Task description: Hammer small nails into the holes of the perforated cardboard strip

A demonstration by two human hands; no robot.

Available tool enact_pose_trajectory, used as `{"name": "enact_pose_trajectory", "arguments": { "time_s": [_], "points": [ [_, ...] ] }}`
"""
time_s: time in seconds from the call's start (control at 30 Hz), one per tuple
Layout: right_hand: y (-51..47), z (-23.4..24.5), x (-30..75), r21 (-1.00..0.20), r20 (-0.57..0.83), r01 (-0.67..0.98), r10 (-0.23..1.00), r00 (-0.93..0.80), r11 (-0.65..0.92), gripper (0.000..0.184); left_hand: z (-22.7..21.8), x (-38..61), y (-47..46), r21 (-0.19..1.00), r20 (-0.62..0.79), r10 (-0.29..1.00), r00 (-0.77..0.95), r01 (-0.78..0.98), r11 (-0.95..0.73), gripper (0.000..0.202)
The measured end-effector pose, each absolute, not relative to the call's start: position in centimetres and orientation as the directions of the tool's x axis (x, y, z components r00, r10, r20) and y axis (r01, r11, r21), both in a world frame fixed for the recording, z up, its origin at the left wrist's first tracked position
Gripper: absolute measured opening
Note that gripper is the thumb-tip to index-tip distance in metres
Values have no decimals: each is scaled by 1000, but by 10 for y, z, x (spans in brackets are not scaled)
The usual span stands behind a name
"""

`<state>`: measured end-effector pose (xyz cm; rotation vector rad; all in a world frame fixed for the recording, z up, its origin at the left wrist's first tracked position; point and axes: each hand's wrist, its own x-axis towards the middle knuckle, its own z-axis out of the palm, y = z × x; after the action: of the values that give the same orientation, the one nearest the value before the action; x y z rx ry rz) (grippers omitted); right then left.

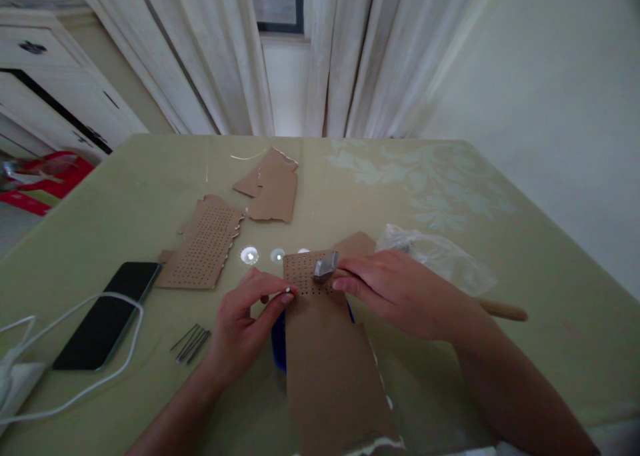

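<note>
A long strip of brown cardboard [330, 356] lies in front of me across a blue container [279, 346], most of which it hides. Rows of small holes run over the strip's far end. My left hand [250, 316] pinches a nail [288, 290] at the strip's left edge, beside the holes; only its head shows clearly. In my right hand [395, 286] is a hammer [326, 267], gripped close to its metal head, which is just above the holes. The wooden handle sticks out behind my right wrist. Several loose nails [193, 344] lie left of my left hand.
On the left are a phone [107, 316] and a white cable [137, 339]. Another hole-punched cardboard piece [200, 249] lies beyond them, with torn cardboard scraps [275, 189] farther back. A clear plastic bag [445, 259] rests behind my right hand. Curtains and a wall stand past the table.
</note>
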<state>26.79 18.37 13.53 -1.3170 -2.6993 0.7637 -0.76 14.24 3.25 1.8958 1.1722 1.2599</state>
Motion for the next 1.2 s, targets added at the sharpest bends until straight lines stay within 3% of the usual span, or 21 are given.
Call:
{"name": "enact_pose_trajectory", "arguments": {
  "time_s": [0.4, 0.77, 1.2],
  "points": [
    [183, 135, 267, -476, -138, 711, 755, -641, 517, 29, 33, -9, 146, 811, 434, 883, 177, 350, -469, 17],
    [183, 138, 265, -405, -207, 744, 739, -641, 532, 33, 35, -8, 145, 796, 450, 871, 196, 354, -491, 16],
    [182, 138, 265, -446, -195, 730, 739, -644, 518, 32, 31, -9, 144, 781, 456, 863, 218, 367, -506, 18]
  ]
}}
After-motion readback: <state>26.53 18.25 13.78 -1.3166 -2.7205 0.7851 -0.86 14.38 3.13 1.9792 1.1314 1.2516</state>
